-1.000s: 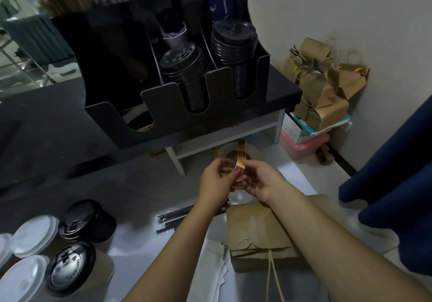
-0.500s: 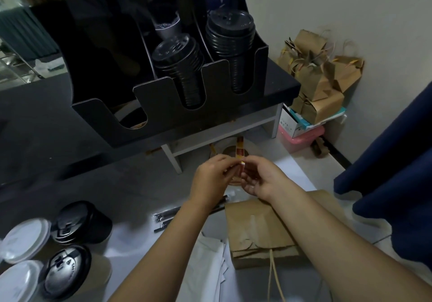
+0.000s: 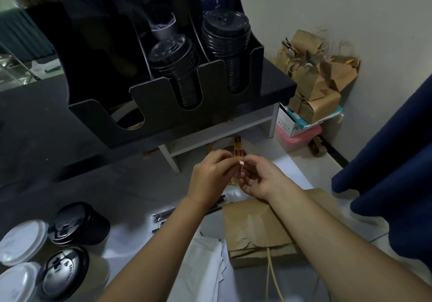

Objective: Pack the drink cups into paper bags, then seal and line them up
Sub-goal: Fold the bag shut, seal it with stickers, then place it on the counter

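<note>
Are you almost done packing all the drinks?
Not yet. A pile of closed bags sits by the wall. The left hand and right hand pinch a sticker strip above one brown bag. Lidded cups at the left wait unpacked.

Dim, murky, wide-angle edge distortion

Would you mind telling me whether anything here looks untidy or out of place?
Yes: the pile of brown paper bags in the far right corner sits crookedly on a white box and a pink tub, tilted and crumpled rather than lined up. The handled brown paper bag nearest the person is creased near its top edge.
</note>
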